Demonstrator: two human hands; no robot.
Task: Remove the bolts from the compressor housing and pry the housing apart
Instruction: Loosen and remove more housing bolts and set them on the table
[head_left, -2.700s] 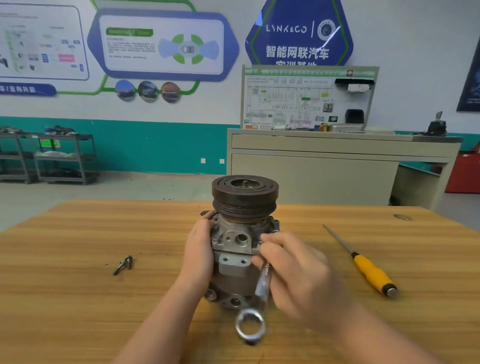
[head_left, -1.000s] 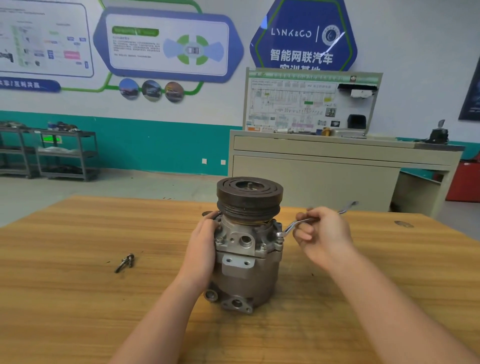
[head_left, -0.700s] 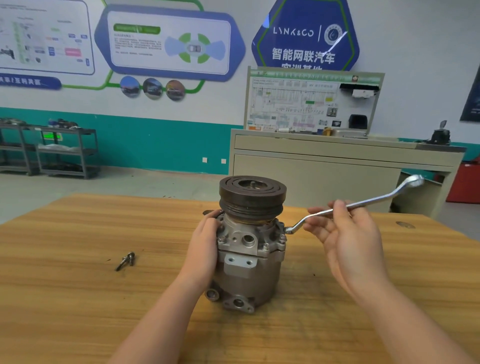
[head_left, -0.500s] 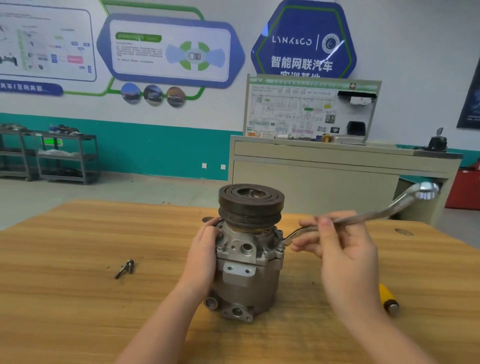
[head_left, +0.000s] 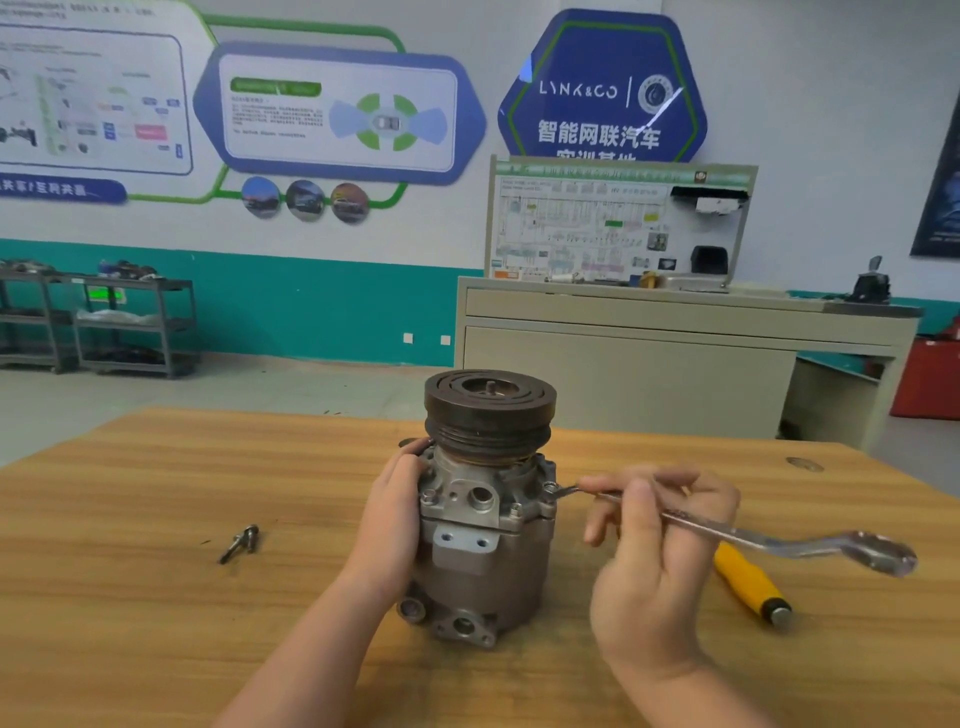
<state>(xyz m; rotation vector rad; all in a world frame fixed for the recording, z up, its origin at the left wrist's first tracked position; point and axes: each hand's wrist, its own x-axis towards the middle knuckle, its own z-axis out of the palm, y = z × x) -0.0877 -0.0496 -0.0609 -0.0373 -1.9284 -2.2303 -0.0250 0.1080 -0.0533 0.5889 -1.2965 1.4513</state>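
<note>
The grey compressor housing (head_left: 483, 551) stands upright on the wooden table (head_left: 130, 597), its dark pulley (head_left: 490, 410) on top. My left hand (head_left: 397, 512) grips its left side. My right hand (head_left: 660, 545) holds the shaft of a silver ring wrench (head_left: 753, 535) between thumb and fingers. The wrench's near end sits on a bolt (head_left: 549, 488) at the right rim of the housing; its free ring end points right and toward me. Other bolts (head_left: 427, 496) still sit in the front flange.
Loose removed bolts (head_left: 241, 543) lie on the table to the left. A yellow-handled screwdriver (head_left: 750, 584) lies on the right, partly behind my right hand. A beige cabinet (head_left: 649, 358) stands beyond the table's far edge.
The wrench handle has swung from pointing up and away at the right to pointing right and toward me, pivoting on the right-side bolt. My left hand stays on the housing.
</note>
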